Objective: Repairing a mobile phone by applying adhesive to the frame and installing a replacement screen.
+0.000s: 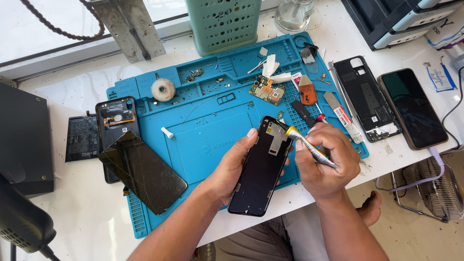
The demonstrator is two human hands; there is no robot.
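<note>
Blue silicone repair mat (203,145) spans the white table (72,212), its compartments keeping loose parts such as the circuit board (267,91) apart. Above it, the left hand (232,166) cradles a black phone screen assembly (261,166) back-side up, fingers curled along its edge to steady it. The right hand (326,162) is closed around a small glue tube (309,145), nozzle touching the panel's upper end.

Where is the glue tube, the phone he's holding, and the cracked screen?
glue tube (309,147), head view, on its middle, in the right hand.
phone frame (261,169), head view, on its dark back, in the left hand.
cracked screen (142,171), head view, on its glass centre.
</note>
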